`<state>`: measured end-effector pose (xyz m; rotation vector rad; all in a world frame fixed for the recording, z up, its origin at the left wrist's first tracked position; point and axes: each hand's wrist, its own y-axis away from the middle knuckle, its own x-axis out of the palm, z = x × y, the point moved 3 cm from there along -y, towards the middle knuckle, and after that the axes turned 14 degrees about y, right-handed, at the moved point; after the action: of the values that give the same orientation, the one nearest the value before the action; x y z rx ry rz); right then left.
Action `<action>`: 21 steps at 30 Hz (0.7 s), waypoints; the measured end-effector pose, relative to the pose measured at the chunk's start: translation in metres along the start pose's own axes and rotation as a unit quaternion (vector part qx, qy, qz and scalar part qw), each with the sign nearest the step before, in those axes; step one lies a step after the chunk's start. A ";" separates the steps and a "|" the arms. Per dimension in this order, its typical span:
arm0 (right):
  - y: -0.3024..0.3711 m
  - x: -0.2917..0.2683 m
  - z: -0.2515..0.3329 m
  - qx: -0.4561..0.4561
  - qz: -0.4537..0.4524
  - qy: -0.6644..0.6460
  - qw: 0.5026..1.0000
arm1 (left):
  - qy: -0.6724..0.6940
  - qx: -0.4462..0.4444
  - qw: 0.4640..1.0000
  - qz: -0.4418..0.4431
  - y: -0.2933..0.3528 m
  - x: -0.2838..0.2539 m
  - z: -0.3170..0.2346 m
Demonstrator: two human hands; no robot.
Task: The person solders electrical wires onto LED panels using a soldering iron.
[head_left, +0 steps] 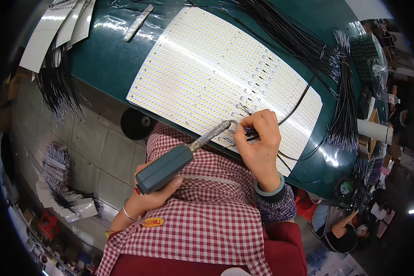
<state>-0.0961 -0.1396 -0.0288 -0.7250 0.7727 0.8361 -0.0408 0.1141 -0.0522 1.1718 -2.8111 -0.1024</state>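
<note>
My left hand (157, 197) is wrapped round the dark green handle of a soldering iron (166, 168). The iron's metal barrel slants up to the right, and its tip sits close to the fingertips of my right hand (262, 143). That hand is closed in a pinch on a thin black wire over the near edge of a white LED panel (193, 64). The wire's very end is partly hidden by my fingers. Rows of small yellowish LEDs cover the panel, with a line of short dark components across its right half.
The panel lies on a green tabletop (103, 60). Bundles of black wires (342, 101) lie along the right and far sides. More white panels (55, 32) with hanging wires overlap the table's left end. A metal strip (139, 22) lies behind. Another person (338, 227) sits at lower right.
</note>
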 end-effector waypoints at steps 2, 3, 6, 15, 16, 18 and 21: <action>0.000 0.000 0.000 -0.003 0.003 0.008 1.000 | 0.014 -0.017 1.000 -0.008 0.001 0.000 0.002; 0.000 0.000 0.000 -0.005 0.002 0.010 1.000 | 0.026 0.002 1.000 -0.016 -0.002 0.001 -0.002; 0.000 0.001 -0.001 -0.004 -0.001 0.005 1.000 | 0.017 0.032 0.999 -0.018 -0.004 0.000 -0.002; -0.001 0.000 -0.001 0.007 0.001 -0.014 1.000 | -0.021 0.040 0.999 -0.003 -0.004 0.003 -0.001; 0.000 0.000 -0.001 0.004 0.002 -0.013 1.000 | -0.019 0.037 0.999 -0.007 -0.005 0.003 -0.001; 0.000 0.000 -0.001 0.007 0.005 -0.012 1.000 | -0.027 0.031 0.999 0.002 -0.004 0.001 -0.001; -0.001 -0.001 -0.001 0.008 0.007 -0.014 1.000 | -0.027 0.030 0.999 0.001 -0.002 0.002 -0.001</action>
<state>-0.0959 -0.1415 -0.0281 -0.6939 0.7598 0.8501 -0.0407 0.1118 -0.0516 1.1973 -2.8814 -0.0510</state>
